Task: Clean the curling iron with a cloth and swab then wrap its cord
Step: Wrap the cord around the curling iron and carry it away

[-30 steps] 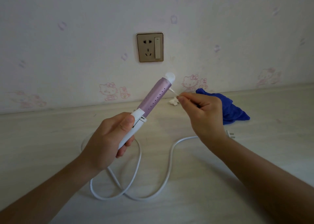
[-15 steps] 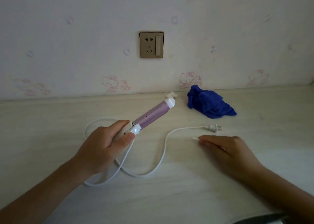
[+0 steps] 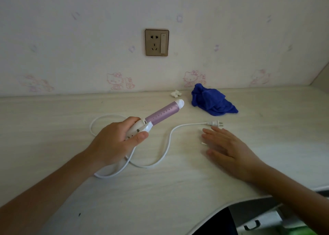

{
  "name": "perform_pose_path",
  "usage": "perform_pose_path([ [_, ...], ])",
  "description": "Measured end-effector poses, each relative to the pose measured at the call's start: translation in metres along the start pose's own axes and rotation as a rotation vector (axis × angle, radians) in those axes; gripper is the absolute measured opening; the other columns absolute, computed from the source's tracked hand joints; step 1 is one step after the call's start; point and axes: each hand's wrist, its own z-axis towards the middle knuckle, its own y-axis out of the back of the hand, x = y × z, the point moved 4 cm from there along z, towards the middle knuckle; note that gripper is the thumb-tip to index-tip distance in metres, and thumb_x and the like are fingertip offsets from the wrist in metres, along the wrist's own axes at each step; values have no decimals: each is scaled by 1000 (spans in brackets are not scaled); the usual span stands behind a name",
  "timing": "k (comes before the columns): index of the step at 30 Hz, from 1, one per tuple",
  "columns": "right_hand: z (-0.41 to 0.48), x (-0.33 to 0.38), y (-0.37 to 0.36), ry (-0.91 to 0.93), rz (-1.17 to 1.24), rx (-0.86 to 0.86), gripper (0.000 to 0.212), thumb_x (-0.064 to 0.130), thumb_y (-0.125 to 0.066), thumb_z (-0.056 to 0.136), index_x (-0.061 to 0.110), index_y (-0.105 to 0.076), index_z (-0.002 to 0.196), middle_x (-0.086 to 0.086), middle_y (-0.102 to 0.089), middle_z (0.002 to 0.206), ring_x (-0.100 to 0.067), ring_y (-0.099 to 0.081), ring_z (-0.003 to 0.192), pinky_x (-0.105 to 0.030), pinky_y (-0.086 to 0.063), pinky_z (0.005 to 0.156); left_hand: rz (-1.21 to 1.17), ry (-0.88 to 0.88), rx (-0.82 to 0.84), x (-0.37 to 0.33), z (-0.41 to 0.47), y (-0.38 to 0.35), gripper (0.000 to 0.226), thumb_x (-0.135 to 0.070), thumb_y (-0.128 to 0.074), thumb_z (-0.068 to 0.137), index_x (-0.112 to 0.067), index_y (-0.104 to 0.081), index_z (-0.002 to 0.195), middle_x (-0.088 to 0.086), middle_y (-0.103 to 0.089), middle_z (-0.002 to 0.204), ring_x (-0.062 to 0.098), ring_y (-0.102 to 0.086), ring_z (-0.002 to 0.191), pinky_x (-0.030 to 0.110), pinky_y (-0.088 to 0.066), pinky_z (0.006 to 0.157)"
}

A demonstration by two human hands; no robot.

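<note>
My left hand grips the white handle of the curling iron, whose pink barrel points up and to the right above the desk. Its white cord loops over the desk and ends in a plug. Flat on the desk just below the plug lies my right hand, fingers straight. A thin white swab pokes out from under its fingers. The crumpled blue cloth lies near the wall, right of the barrel's tip.
A small white wad lies by the wall left of the cloth. A wall socket is above the pale wooden desk. The desk's curved front edge runs at the lower right, with dark things below it.
My right hand came down from the barrel's tip to the desk and laid the swab there, then opened flat. My left hand lowered the curling iron.
</note>
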Motion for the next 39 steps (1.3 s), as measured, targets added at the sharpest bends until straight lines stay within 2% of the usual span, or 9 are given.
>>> perform_pose_path([
  [3, 6, 34, 1, -23, 253, -170, 36, 61, -52, 96, 48, -65, 127, 40, -58, 130, 16, -46, 130, -18, -35, 108, -82, 5, 49, -7, 1, 1, 26, -52, -53, 88, -41, -59, 110, -3, -65, 75, 14, -59, 61, 49, -50, 63],
  [6, 34, 91, -13, -8, 484, -33, 27, 48, -66, 90, 39, -76, 113, 27, -73, 111, 8, -64, 107, -21, -49, 92, -243, -20, 78, -28, 6, 2, 32, -34, -46, 92, -50, -55, 119, 0, -61, 78, 12, -51, 64, 51, -45, 63],
  [10, 62, 168, -26, 107, 879, 245, 38, 15, -74, 89, 11, -71, 126, -5, -73, 123, -12, -68, 117, -35, -53, 106, -341, -164, 45, -68, 15, 13, 45, -30, -47, 100, -57, -42, 137, -23, -61, 83, 2, -56, 68, 22, -47, 65],
  [15, 67, 209, -25, 157, 1197, 181, 26, -13, -58, 90, -18, -64, 115, -33, -70, 104, -39, -72, 98, -32, -59, 93, -311, -246, -94, -85, 18, 36, 46, -26, -51, 104, -44, -43, 146, -38, -62, 92, -9, -62, 80, 7, -45, 70],
  [19, 67, 211, -30, 166, 1046, 240, 16, 2, -55, 101, -5, -66, 92, -10, -50, 59, -22, -55, 57, -40, -54, 68, -369, -229, -68, -74, 19, 48, 48, -27, -49, 103, -51, -45, 144, -16, -52, 65, 7, -47, 56, 28, -44, 54],
  [24, 78, 189, -6, 283, 556, 90, 27, 30, -75, 94, 11, -71, 75, 2, -49, 58, -7, -43, 54, -24, -39, 58, -166, -163, -33, -58, 18, 59, 50, -34, -52, 100, -54, -44, 146, -19, -65, 78, 8, -63, 71, 24, -47, 62],
  [28, 90, 153, 27, 225, 517, -68, 27, 28, -80, 90, 10, -71, 72, 10, -48, 55, -4, -41, 54, -21, -37, 56, -68, -69, -34, -42, 17, 73, 42, -43, -53, 93, -52, -54, 133, -12, -73, 93, 15, -71, 86, 47, -57, 77],
  [33, 100, 123, 68, 153, 533, -269, 23, 28, -76, 93, 16, -73, 73, 11, -45, 51, -3, -38, 48, -18, -37, 50, -4, 36, 89, -24, 11, 82, 60, -77, -73, 67, -54, -60, 121, -10, -73, 92, 16, -70, 78, 48, -57, 74],
  [39, 118, 130, 89, 162, 474, -357, 17, 27, -79, 90, 20, -78, 75, -2, -66, 65, -3, -47, 47, -16, -38, 46, 37, -34, 104, -23, 7, 82, 27, -46, -66, 85, -50, -65, 112, -8, -71, 84, 21, -63, 63, 41, -52, 58],
])
